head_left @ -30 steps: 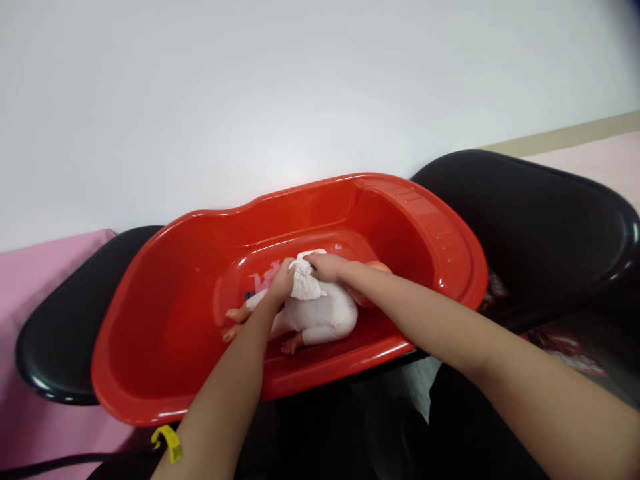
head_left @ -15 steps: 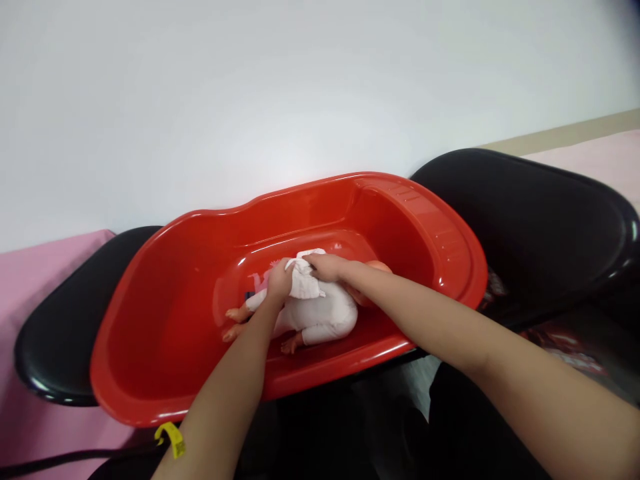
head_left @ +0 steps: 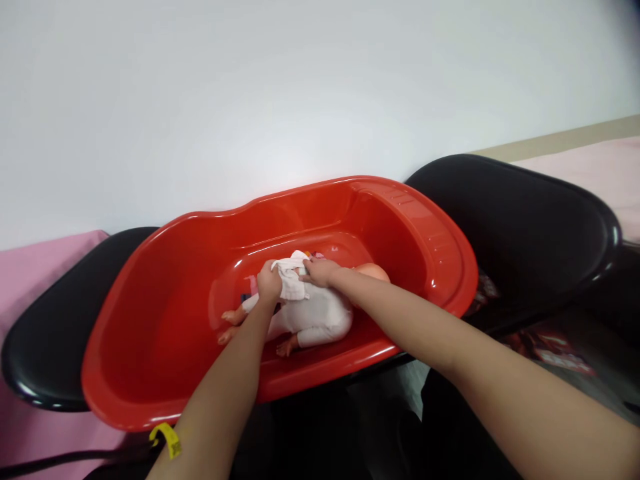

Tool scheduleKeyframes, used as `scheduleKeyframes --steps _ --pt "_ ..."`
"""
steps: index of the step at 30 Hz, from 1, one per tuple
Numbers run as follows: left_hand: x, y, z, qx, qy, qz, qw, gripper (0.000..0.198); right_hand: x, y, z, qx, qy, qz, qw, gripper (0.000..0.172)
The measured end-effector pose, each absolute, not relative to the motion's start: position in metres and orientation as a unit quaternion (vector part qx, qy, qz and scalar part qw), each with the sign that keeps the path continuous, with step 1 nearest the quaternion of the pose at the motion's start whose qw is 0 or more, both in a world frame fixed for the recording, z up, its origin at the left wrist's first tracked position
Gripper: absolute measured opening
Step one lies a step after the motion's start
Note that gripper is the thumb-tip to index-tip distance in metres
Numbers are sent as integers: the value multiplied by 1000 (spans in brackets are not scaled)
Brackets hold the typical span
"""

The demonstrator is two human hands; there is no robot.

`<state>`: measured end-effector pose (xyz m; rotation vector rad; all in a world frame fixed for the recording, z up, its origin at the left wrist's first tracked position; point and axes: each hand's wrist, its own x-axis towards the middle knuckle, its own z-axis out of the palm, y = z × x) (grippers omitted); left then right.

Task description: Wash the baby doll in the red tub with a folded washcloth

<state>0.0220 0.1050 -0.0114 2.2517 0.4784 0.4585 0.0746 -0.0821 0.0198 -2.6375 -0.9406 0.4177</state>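
A baby doll [head_left: 325,315] in white clothes lies inside a red plastic baby bath [head_left: 165,320], its feet toward the left and its bare head toward the right. Over its body is a small white cloth [head_left: 291,279], bunched and creased. My left hand [head_left: 270,283] is closed around the left edge of that cloth. At the cloth's right side, the thumb and fingers of my right hand [head_left: 321,273] grip its edge, close against the doll. Something pink and colourful shows partly behind the doll, mostly hidden.
Black rounded surfaces stick out beneath the bath on the left [head_left: 50,333] and right [head_left: 520,220]. A white wall [head_left: 300,87] rises behind. Pink covering [head_left: 55,267] shows at the left. A black cable with a yellow tag [head_left: 167,440] runs by my left forearm.
My left hand has shifted slightly left with the cloth, which is now spread a little wider between my hands. More of the colourful item shows behind it. The view has shifted slightly.
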Motion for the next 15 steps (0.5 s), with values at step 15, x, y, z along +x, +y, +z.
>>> scheduleKeyframes --steps 15 --pt "29 120 -22 801 266 253 473 24 72 -81 18 -920 -329 153 147 71"
